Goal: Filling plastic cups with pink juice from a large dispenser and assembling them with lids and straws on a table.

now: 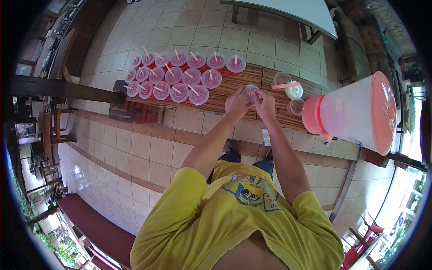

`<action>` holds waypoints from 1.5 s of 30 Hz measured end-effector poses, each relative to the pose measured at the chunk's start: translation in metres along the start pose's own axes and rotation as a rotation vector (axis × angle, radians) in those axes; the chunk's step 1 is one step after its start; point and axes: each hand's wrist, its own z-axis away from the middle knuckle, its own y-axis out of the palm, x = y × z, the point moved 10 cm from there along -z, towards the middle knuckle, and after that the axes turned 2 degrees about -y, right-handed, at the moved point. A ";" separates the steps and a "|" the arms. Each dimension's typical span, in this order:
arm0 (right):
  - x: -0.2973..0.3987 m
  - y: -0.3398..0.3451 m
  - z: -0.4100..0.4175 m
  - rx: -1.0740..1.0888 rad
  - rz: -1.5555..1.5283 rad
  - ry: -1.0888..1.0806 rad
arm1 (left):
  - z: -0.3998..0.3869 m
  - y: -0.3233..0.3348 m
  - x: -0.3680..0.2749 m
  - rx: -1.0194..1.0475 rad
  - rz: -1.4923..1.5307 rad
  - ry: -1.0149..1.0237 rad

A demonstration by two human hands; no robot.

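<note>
Both of my hands are at a clear plastic cup with a lid (pixel 251 92) on the wooden bench. My left hand (pixel 237 102) is closed around the cup's left side. At its right side, the fingers of my right hand (pixel 264 101) touch the lid and pinch something small that I cannot make out. Several lidded cups of red drink with pink straws (pixel 192 77) stand in rows to the left. Right of my hands are an open clear cup (pixel 282 78), pink straws (pixel 281 86), a stack of white lids (pixel 294 90) and another clear cup (pixel 297 106).
A large drink dispenser with a pink lid (pixel 347 113) lies towards the bench's right end. The striped wooden bench top (pixel 226 98) has brick supports (pixel 148 113) at the left. Beyond it stands a white table (pixel 287 8). A wooden post (pixel 67 91) reaches in from the left.
</note>
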 end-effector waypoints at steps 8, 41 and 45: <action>-0.032 0.007 0.024 -0.021 0.015 0.114 | 0.002 0.010 0.013 -0.042 0.455 0.060; -0.090 0.143 0.005 0.155 -0.656 0.767 | -0.002 -0.037 0.080 -0.094 0.148 -0.374; -0.085 0.146 0.004 0.194 -0.655 0.782 | -0.004 -0.039 0.085 -0.123 0.139 -0.340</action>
